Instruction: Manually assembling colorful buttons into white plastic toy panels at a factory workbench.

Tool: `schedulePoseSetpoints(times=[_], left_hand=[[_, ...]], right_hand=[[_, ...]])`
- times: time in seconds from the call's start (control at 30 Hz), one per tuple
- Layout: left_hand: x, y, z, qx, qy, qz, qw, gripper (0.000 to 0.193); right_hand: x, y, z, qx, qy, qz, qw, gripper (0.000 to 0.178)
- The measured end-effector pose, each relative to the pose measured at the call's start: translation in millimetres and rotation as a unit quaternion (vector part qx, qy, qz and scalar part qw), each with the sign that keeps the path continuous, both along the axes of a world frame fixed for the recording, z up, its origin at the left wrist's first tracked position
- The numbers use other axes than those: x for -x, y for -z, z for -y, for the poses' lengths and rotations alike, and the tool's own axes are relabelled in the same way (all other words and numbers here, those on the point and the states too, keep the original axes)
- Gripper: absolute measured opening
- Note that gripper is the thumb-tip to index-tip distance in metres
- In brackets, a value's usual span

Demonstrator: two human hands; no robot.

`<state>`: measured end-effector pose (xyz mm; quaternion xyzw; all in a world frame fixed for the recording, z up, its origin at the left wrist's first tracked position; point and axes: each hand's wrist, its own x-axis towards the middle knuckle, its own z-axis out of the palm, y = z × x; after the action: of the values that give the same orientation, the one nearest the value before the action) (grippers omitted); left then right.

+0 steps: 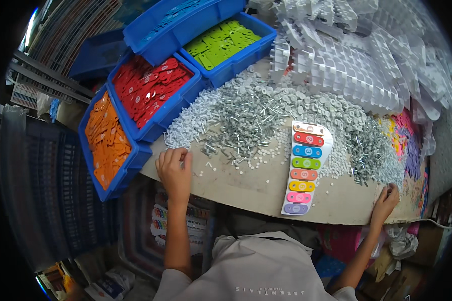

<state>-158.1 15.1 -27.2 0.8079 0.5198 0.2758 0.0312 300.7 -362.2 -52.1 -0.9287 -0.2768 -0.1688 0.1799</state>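
Observation:
A toy xylophone (pixel 306 163), a white base with several coloured bars, lies on the table between my hands. My left hand (pixel 175 168) is at the table's front left, fingers bent down and drawn together by the edge of a heap of small whitish plastic pieces (pixel 186 123). What its fingertips hold, if anything, is hidden. Far to the right, my right hand (pixel 387 198) has its fingertips closed at the front of a heap of small pale pieces (pixel 389 168). I cannot make out anything in that grip. Neither hand touches the xylophone.
Blue bins hold orange bars (pixel 105 140), red bars (pixel 148 90) and green bars (pixel 223 42). Heaped metal pins (pixel 246 118) and grey washers (pixel 326 108) cover the middle. White plastic bases (pixel 351 75) are stacked behind. Pink and purple bars (pixel 409 143) lie at right.

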Motion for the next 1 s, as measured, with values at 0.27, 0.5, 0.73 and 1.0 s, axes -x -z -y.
schedulePoseSetpoints(times=[0.27, 0.5, 0.73, 1.0], left_hand=[[-14.8, 4.8, -0.6, -0.036, -0.009, -0.017, 0.999, 0.008], [-44.2, -12.6, 33.5, 0.169, 0.054, 0.255, 0.950, 0.008], [-100.2, -17.7, 45.7, 0.379, 0.162, 0.402, 0.818, 0.010], [-162.5, -23.9, 41.4, 0.340, 0.293, 0.297, 0.843, 0.019]], right_hand=[[-12.5, 2.2, 3.3, -0.027, 0.018, -0.019, 0.999, 0.017], [-12.1, -2.5, -8.9, -0.046, 0.024, -0.038, 0.998, 0.015], [-32.2, -3.0, 11.6, -0.101, 0.033, -0.109, 0.988, 0.014], [-30.2, -0.1, 3.4, -0.081, 0.047, -0.062, 0.994, 0.014]])
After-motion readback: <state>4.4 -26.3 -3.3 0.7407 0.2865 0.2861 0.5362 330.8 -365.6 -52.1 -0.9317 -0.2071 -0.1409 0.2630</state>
